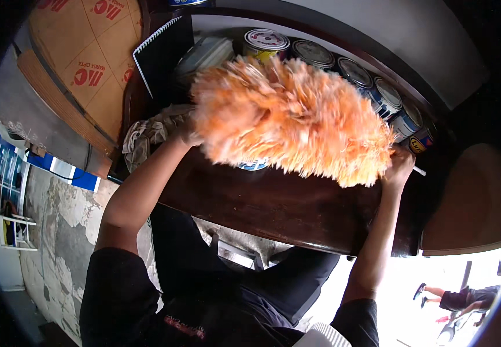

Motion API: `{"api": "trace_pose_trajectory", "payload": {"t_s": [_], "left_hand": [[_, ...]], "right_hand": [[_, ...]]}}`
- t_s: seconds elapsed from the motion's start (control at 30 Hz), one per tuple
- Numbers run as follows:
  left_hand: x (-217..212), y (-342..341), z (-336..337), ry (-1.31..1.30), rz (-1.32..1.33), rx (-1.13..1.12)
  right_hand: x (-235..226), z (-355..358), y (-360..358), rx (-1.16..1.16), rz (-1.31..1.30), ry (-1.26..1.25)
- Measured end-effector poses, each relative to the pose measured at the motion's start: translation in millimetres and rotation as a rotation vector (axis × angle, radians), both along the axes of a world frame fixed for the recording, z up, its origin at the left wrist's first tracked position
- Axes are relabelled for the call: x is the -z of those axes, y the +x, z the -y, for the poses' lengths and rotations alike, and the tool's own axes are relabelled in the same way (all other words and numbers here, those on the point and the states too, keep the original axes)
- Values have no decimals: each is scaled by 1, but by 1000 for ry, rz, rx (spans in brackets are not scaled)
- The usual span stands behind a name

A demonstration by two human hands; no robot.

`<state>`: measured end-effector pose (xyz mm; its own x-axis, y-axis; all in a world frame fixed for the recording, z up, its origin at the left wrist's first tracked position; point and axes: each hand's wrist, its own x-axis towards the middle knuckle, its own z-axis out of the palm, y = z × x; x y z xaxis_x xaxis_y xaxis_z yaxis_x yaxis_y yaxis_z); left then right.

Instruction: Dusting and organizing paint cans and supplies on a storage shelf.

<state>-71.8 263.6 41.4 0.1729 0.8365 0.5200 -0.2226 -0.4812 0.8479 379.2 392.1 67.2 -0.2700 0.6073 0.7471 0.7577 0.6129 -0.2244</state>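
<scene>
A large fluffy feather duster [296, 121], orange and whitish, spans the middle of the view, lying level above the dark table and slightly blurred. At its right end my right hand [399, 165] is closed around its handle, and a white tip sticks out past the fist. My left hand [190, 133] is against the duster's left end; its fingers are hidden by the feathers, so their grip does not show. Below the duster peeks the edge of a blue and white tin [254, 165] on the table.
Lidded paint cans [314, 54] line the back edge in a curve. A black spiral notebook [163, 55], a greyish box [207, 55] and a crumpled cloth [145, 139] are at left. The dark table [262, 205] ends near my knees. A person [464, 298] is far off at lower right.
</scene>
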Motion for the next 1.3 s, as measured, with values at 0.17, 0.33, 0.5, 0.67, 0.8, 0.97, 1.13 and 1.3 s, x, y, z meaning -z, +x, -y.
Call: {"api": "trace_pose_trajectory", "payload": {"t_s": [0.17, 0.33, 0.5, 0.67, 0.8, 0.97, 1.13, 1.3], "left_hand": [[8, 3, -1, 41, 37, -81], [6, 8, 2, -145, 0, 21], [-1, 11, 3, -215, -27, 78], [-15, 14, 5, -184, -42, 54], [-10, 11, 4, -170, -54, 64], [-3, 0, 12, -240, -41, 120], [-5, -4, 7, -308, -36, 120], [-42, -17, 22, -213, -316, 159]], "right_hand": [[-5, -1, -1, 161, -6, -28], [-3, -1, 4, 173, 32, 5], [-10, 11, 6, 248, 23, -294], [10, -8, 6, 420, 173, -251], [20, -2, 6, 355, 188, -188], [3, 3, 9, 265, 322, -437], [55, -43, 62, 160, -106, -420], [20, -11, 31, 130, 454, -318]]}}
